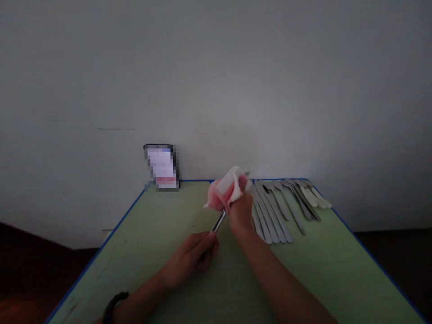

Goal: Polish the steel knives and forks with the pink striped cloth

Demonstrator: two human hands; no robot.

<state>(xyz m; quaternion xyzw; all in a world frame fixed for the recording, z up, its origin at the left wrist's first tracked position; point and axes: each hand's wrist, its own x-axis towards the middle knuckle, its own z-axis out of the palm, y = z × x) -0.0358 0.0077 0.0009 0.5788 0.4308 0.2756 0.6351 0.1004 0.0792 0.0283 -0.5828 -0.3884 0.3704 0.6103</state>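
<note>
My left hand (pixel 197 256) is closed on the handle end of a metal piece of cutlery (pixel 219 222), held slanting up over the green table (pixel 168 252). My right hand (pixel 241 213) is closed on a pink and white cloth (pixel 227 191) that wraps the upper end of that cutlery, so its head is hidden. Just right of my right hand lies a row of several knives, forks and spoons (pixel 280 207).
A small dark-framed card (pixel 162 167) stands at the table's far edge against the pale wall. The table has a blue rim (pixel 111 234). Dark floor shows at both sides. A dark band sits on my left wrist (pixel 114 303).
</note>
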